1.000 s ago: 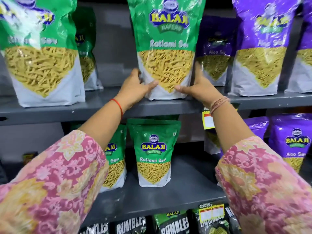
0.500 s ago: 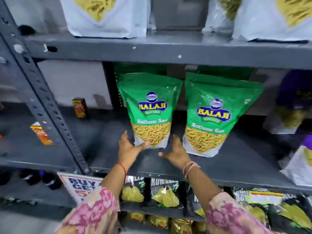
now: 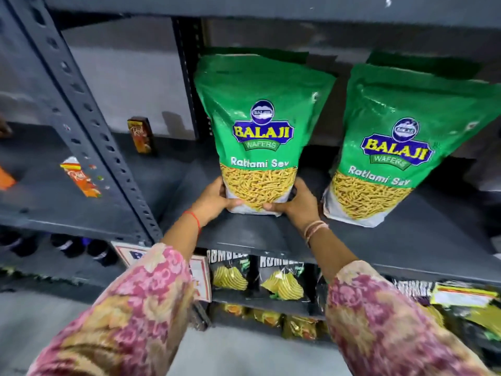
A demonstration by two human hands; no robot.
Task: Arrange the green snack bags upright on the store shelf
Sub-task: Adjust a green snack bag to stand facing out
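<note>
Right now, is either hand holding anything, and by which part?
Both. The left hand and right hand clasp the left green snack bag at its bottom corners, one each side, as it stands on the shelf.

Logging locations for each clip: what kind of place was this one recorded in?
Most likely a small grocery or snack shop. Dark slotted metal shelving holds branded green Ratlami Sev bags, with black chip packets on the shelf below and a partly hidden printed sign at the shelf edge.
</note>
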